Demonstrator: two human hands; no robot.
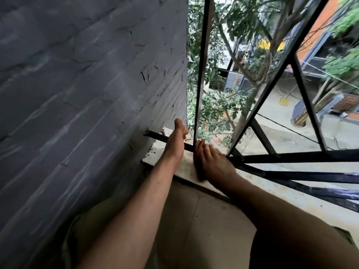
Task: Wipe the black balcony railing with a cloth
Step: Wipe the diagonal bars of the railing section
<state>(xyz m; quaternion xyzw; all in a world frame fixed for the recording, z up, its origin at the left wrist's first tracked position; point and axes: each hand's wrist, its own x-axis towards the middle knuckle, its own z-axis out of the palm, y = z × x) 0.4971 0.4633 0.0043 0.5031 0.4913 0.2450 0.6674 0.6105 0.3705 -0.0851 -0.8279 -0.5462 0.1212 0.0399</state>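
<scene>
The right hand (212, 163) lay flat at the foot of the upright bar (200, 74). Its fingers were nearly straight and not curled round anything. Under its edge, on the side next to the upright bar, was a dark strip (198, 167). It looked like the cloth, pressed down on the pale ledge (186, 164), but I could not be sure. The left hand (175, 141) was just on the other side of the upright bar, loose and holding nothing. It rested over a low black bar (155, 135) that ran to the grey wall (87, 84).

The rest of the black railing (291, 157) spread out from the upright bar, away from the wall. I think the wiping was only at this bottom corner. The ledge there had dirty marks, so a lot seemed left to do. I could not tell which bars were already clean.

The right hand hid most of the dark strip. The top of the upright bar was cut off, and the trees (223, 105) behind it were blurry.
</scene>
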